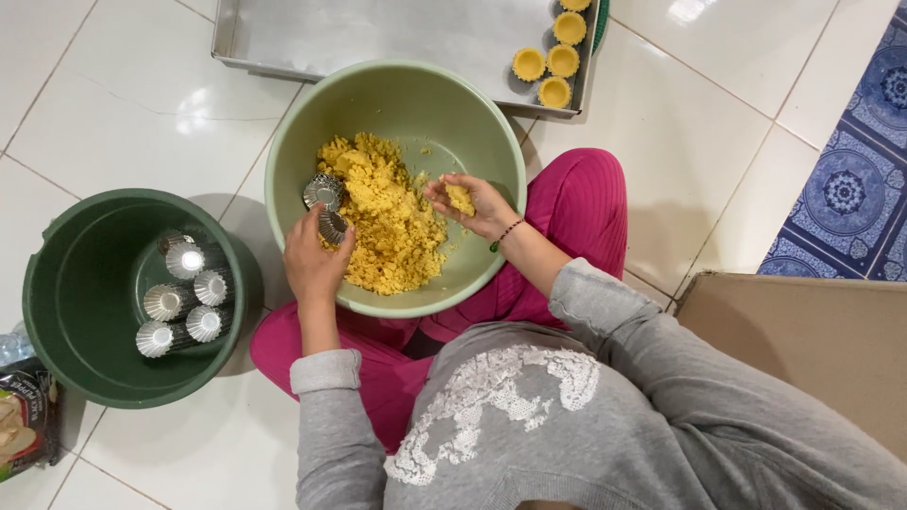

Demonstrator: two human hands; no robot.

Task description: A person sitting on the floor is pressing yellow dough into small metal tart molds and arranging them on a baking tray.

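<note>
Left hand point(315, 263) gripping a small fluted tin point(333, 227) at the dough's edge; right hand point(477, 203) cupped around a lump point(460, 197) of yellow dough, fingers half closed. Both inside the light green bowl point(283, 165), against the crumbly dough heap point(387, 222), with a second tin point(322, 191) lying loose beside it. Left on the floor, a dark green tub point(57, 312) with empty tins point(186, 293); ahead, a metal tray point(378, 33) with filled shells point(553, 61). Likely trouble: crumbs dropping from the loose lump, or the tin slipping.
</note>
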